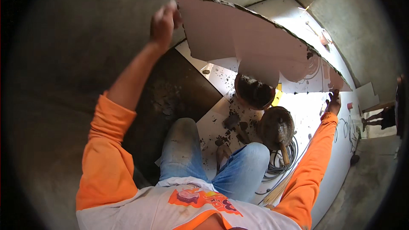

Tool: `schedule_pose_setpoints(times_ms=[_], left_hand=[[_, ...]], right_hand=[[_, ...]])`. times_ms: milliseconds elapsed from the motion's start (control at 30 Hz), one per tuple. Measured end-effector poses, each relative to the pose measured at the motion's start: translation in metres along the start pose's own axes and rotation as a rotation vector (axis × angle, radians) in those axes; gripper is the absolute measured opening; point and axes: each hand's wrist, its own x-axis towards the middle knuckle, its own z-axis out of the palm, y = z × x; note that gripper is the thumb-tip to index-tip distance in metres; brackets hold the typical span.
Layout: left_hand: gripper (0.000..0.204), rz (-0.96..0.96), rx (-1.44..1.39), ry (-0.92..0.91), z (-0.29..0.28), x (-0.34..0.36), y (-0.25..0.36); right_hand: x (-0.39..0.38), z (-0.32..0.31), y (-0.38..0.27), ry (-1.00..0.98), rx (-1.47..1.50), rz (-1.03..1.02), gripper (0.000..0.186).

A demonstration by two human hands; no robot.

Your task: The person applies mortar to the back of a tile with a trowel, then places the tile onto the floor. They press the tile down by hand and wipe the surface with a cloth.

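Note:
A large, glossy, pale floor tile is held tilted up in front of me, with grey mortar stuck along its far edge. My left hand is closed on the tile's left end, near its upper corner. At the pointed right end, my right hand has its fingers at the lower corner, partly hidden by glare and the tile. Below the tile's lower edge stands a bucket with dark mortar in it. Left of it lies a dark, bare square of floor beside white laid tiles.
Near my knees sits a round, mortar-caked container with a wooden handle across it. A grey coiled cable lies beside it, and mortar crumbs dot the tiles. Another person stands by the doorway at right. Grey walls surround the floor.

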Motion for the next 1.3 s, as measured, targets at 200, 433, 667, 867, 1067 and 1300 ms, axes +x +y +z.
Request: schedule_pose_setpoints(times_ms=[200,433,667,867,1067,1300], left_hand=[[0.026,0.424,0.541,0.213,0.014,-0.015,-0.190],[0.012,0.401,0.679,0.175,0.050,-0.007,-0.242],[0.016,0.491,0.711,0.254,0.064,0.032,-0.281],[0.021,0.294,0.265,0.243,0.083,0.019,-0.289],[0.020,0.724,1.114,0.246,0.061,0.026,-0.297],[0.043,-0.217,0.426,0.511,-0.001,-0.014,-0.227]], right_hand=[[0.040,0.022,0.057,-0.042,0.279,-0.031,0.032],[0.085,0.037,0.070,-0.112,0.261,-0.059,0.039],[0.084,0.102,0.141,0.062,0.116,-0.209,0.045],[0.062,0.127,0.225,0.100,0.212,-0.280,0.049],[0.112,0.150,0.238,0.199,0.232,-0.234,0.046],[0.058,0.255,0.170,-0.220,0.421,0.031,0.048]])
